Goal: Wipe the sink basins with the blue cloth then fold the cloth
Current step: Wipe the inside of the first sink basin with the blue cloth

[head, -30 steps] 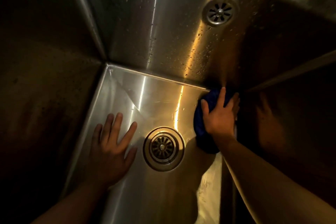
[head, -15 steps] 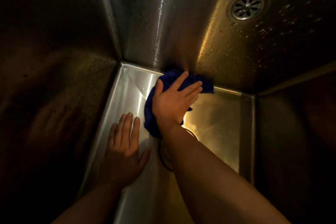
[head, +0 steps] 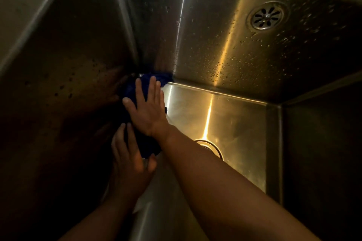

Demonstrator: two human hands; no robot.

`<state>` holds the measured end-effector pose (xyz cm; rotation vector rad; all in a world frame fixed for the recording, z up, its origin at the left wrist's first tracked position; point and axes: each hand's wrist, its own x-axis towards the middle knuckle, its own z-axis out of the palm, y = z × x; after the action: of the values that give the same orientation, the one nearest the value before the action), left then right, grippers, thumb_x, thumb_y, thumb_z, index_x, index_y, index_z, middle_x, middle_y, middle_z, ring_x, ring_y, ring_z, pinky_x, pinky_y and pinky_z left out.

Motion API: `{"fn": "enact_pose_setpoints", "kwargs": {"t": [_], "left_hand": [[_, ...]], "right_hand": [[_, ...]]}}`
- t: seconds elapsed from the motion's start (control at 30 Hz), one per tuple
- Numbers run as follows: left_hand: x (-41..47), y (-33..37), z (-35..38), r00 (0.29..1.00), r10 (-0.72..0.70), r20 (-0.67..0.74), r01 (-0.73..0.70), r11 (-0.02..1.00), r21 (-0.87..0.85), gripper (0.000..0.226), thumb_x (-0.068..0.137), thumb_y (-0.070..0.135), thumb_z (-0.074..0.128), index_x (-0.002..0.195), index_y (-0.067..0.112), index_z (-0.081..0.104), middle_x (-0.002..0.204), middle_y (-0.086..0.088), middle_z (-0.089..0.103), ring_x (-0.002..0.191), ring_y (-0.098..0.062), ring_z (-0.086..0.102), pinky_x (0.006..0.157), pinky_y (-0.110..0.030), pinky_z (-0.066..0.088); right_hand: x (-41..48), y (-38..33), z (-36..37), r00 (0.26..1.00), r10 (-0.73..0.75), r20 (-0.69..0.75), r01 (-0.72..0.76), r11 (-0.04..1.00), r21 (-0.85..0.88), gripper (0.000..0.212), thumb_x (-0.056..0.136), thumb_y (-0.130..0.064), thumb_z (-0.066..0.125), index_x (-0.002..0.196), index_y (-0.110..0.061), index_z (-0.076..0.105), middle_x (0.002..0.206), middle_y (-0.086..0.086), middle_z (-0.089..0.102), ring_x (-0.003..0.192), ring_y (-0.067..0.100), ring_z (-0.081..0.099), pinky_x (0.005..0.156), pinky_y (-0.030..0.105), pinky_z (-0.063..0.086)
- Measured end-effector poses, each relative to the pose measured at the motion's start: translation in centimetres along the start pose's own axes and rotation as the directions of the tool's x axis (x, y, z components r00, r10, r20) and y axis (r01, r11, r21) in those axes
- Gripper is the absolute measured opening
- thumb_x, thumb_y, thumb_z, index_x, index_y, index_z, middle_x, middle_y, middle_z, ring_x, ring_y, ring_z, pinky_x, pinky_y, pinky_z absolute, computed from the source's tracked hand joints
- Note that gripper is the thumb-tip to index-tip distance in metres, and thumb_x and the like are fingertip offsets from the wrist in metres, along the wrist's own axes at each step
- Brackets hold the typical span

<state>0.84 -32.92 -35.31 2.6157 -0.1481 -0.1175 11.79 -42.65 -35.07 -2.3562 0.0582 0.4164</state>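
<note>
I look down into a deep stainless steel sink basin point(head: 235, 119). The blue cloth point(head: 135, 90) is bunched in the far left bottom corner. My right hand point(head: 147, 109) lies flat on top of it, fingers spread, pressing it against the floor and left wall. My left hand point(head: 130, 164) rests flat on the basin floor just below the cloth, fingertips touching its near edge, holding nothing. My right forearm covers most of the floor drain point(head: 212, 146).
The back wall carries water droplets and a round overflow grille point(head: 266, 16) at the upper right. The left wall point(head: 58, 88) is dark and spotted. A right wall point(head: 321, 143) closes the basin.
My right hand has swept the cloth leftwards along the back edge, from the right corner into the left corner. My left hand has stayed flat on the floor.
</note>
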Motion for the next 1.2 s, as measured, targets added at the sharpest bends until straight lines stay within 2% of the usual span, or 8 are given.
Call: {"fn": "enact_pose_setpoints", "kwargs": {"t": [0.07, 0.17, 0.27, 0.37, 0.5, 0.73, 1.07, 1.2], "left_hand": [[1.4, 0.7, -0.6, 0.997, 0.072, -0.015, -0.071, 0.997, 0.041, 0.095, 0.069, 0.043, 0.058, 0.145, -0.002, 0.022, 0.149, -0.03, 0.022, 0.135, -0.044, 0.023, 0.105, -0.058, 0.031], [4.3, 1.6, -0.8, 0.985, 0.158, 0.065, -0.167, 0.973, 0.159, 0.115, 0.064, 0.053, 0.071, 0.15, 0.01, 0.009, 0.156, -0.027, 0.003, 0.144, -0.041, 0.002, 0.113, -0.052, 0.014], [7.6, 2.7, -0.4, 0.975, 0.13, 0.179, -0.177, 0.942, 0.284, 0.123, 0.064, 0.063, 0.067, 0.149, 0.023, -0.011, 0.155, -0.019, -0.024, 0.142, -0.034, -0.025, 0.116, -0.05, 0.0], [9.6, 3.3, 0.2, 0.961, 0.073, 0.268, -0.175, 0.908, 0.38, 0.126, 0.064, 0.067, 0.064, 0.145, 0.027, -0.023, 0.152, -0.016, -0.033, 0.14, -0.037, -0.028, 0.116, -0.053, -0.001], [10.6, 3.5, 0.4, 0.95, 0.041, 0.311, -0.187, 0.87, 0.456, 0.117, 0.065, 0.069, 0.059, 0.147, 0.026, -0.011, 0.155, -0.013, -0.018, 0.141, -0.04, -0.016, 0.113, -0.056, 0.01], [10.2, 3.4, -1.2, 0.903, 0.181, 0.389, -0.366, 0.799, 0.477, 0.078, 0.066, 0.059, 0.059, 0.132, 0.024, 0.033, 0.145, -0.011, 0.024, 0.132, -0.036, 0.018, 0.095, -0.05, 0.029], [3.6, 2.2, -3.0, 0.71, 0.386, 0.589, -0.649, 0.682, 0.337, 0.038, 0.067, 0.046, 0.048, 0.099, 0.025, 0.054, 0.113, -0.004, 0.047, 0.105, -0.029, 0.04, 0.081, -0.043, 0.03], [0.4, 1.7, -4.3, 0.584, 0.467, 0.664, -0.763, 0.596, 0.252, 0.031, 0.055, 0.041, 0.066, 0.078, 0.021, 0.063, 0.091, -0.008, 0.06, 0.082, -0.032, 0.057, 0.067, -0.04, 0.041]], "right_hand": [[-0.9, 0.5, -1.0, 0.996, -0.05, -0.08, 0.056, 0.996, 0.066, 0.062, 0.1, -0.051, 0.023, 0.151, -0.035, -0.007, 0.158, 0.007, -0.025, 0.145, 0.022, -0.024, 0.118, 0.048, -0.009], [-5.2, 3.2, -2.5, 0.922, -0.049, -0.385, 0.07, 0.997, 0.04, 0.06, 0.098, -0.051, 0.023, 0.151, -0.038, -0.002, 0.16, 0.002, -0.017, 0.148, 0.018, -0.014, 0.119, 0.044, -0.004], [-11.5, 8.8, -4.0, 0.853, 0.098, -0.513, -0.142, 0.989, -0.048, 0.06, 0.098, -0.05, 0.019, 0.151, -0.034, -0.004, 0.161, -0.001, -0.014, 0.148, 0.015, -0.014, 0.12, 0.047, 0.001], [-16.8, 14.5, -6.0, 0.864, 0.227, -0.449, -0.336, 0.925, -0.178, 0.064, 0.096, -0.053, 0.015, 0.153, -0.029, -0.003, 0.16, 0.001, -0.018, 0.147, 0.019, -0.017, 0.119, 0.051, 0.0], [-19.9, 18.1, -6.9, 0.913, 0.254, -0.319, -0.373, 0.837, -0.4, 0.064, 0.096, -0.053, 0.011, 0.153, -0.027, -0.001, 0.16, 0.003, -0.017, 0.146, 0.019, -0.022, 0.119, 0.05, -0.002], [-19.8, 18.2, -6.5, 0.904, 0.217, -0.367, -0.377, 0.809, -0.45, 0.062, 0.097, -0.047, 0.02, 0.154, -0.022, 0.015, 0.161, 0.011, 0.002, 0.148, 0.025, -0.004, 0.119, 0.052, 0.007], [-20.0, 18.9, -6.0, 0.897, 0.201, -0.394, -0.38, 0.806, -0.453, 0.06, 0.098, -0.048, 0.02, 0.154, -0.029, 0.008, 0.162, 0.007, 0.0, 0.149, 0.023, -0.004, 0.119, 0.049, 0.005], [-20.0, 18.9, -6.0, 0.895, 0.201, -0.398, -0.378, 0.815, -0.439, 0.061, 0.098, -0.049, 0.02, 0.154, -0.03, 0.007, 0.162, 0.007, 0.0, 0.149, 0.023, -0.004, 0.119, 0.048, 0.004]]}}
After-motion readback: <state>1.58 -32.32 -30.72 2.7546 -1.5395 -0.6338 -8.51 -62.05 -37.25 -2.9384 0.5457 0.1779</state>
